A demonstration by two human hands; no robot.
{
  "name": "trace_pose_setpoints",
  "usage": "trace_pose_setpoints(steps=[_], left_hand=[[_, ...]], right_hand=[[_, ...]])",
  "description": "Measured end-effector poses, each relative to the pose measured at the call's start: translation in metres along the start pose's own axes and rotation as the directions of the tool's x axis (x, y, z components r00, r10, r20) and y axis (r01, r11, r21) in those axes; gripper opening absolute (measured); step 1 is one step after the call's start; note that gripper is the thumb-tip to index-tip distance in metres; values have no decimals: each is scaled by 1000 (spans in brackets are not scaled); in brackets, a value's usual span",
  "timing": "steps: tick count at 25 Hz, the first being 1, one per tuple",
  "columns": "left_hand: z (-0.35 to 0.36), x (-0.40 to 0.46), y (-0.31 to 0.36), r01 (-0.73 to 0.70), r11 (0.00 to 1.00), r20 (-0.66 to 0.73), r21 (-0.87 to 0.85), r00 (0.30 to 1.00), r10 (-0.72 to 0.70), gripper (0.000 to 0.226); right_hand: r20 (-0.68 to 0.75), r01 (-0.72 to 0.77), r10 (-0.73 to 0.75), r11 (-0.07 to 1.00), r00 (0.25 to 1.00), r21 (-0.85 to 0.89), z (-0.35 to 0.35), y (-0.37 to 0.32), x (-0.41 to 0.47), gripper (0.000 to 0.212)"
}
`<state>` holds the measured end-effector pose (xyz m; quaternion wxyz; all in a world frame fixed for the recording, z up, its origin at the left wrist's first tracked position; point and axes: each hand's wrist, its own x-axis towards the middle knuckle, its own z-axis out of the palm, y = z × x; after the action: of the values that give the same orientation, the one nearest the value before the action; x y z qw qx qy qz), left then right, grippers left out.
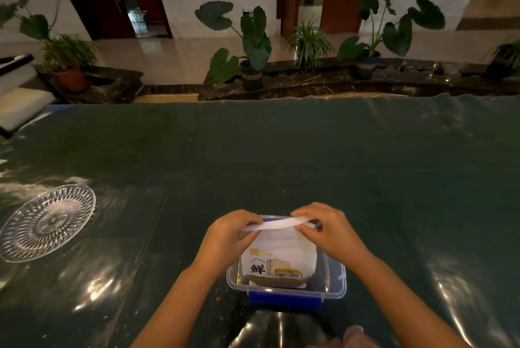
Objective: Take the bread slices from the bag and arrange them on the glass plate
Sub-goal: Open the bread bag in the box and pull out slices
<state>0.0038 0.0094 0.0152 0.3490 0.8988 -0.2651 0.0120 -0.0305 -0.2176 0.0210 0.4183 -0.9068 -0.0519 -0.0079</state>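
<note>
While a dark green cover, glossy and wrinkled, spreads over the whole table (281,150), everything that matters sits along its near edge. Beyond the far edge stand potted plants (253,46) on a dark ledge.

Toward the near left corner lies the glass plate (47,222), cut with a radiating pattern and bare of bread. It is well apart from the other things.

At the middle of the near edge stands a clear plastic box (334,288) with blue clips, its lid off. Inside it stands the bag (281,249), upright, white with a black character and a yellow label printed low on its front (a slice shows through a window beside the print). Its lower part sits in the box; its mouth rises above the rim.

Both hands are at the mouth of the bag. The left hand (228,238) pinches the left end of the top strip between thumb and fingers, and the right hand (329,232) pinches the right end the same way. Between them the strip bows upward. Whether the mouth is open cannot be told.
</note>
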Motion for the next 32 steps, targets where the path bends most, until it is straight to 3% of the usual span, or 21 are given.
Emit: trace_pose_setpoints(steps=[5,6,8,10,12,16,20,26,27,29,31,32], left_hand=[[-3,5,6,243,938,23,-246,969,-245,22],[-1,4,7,220,959,-16,-179,974,-226,28],[8,-1,9,13,980,-121,200,993,12,54],[22,-5,11,-204,857,-69,474,961,267,48],[27,-7,13,-262,832,-67,489,940,335,32],[24,-21,9,-308,845,-97,437,918,384,20],[15,-51,19,-357,864,-40,356,918,395,12],[3,-74,41,-337,865,109,372,941,320,34],[2,-73,44,-322,872,122,369,947,298,34],[3,-69,50,-301,886,120,354,954,276,33],[4,-67,54,-285,897,114,338,958,262,33],[4,-67,55,-275,900,109,340,961,252,33]], right_hand=[[23,-69,67,994,997,84,-8,-7,4,10],[27,-103,101,990,995,99,-8,-8,6,11],[29,-150,148,983,989,104,-7,-10,9,10],[36,-146,143,986,989,82,-6,-12,11,8],[48,-129,126,990,991,64,-7,-14,13,7],[5,-140,140,988,990,69,-13,-14,21,12],[-69,-126,132,989,989,84,-21,-11,32,14],[-84,-224,220,974,972,-43,-33,-15,49,6],[-100,-183,171,974,980,-133,-34,-21,46,4],[-109,88,-125,951,986,-297,-29,-38,35,16],[59,365,-363,890,930,-272,-17,-62,19,9],[212,409,-360,871,908,-272,-9,-70,13,4]])
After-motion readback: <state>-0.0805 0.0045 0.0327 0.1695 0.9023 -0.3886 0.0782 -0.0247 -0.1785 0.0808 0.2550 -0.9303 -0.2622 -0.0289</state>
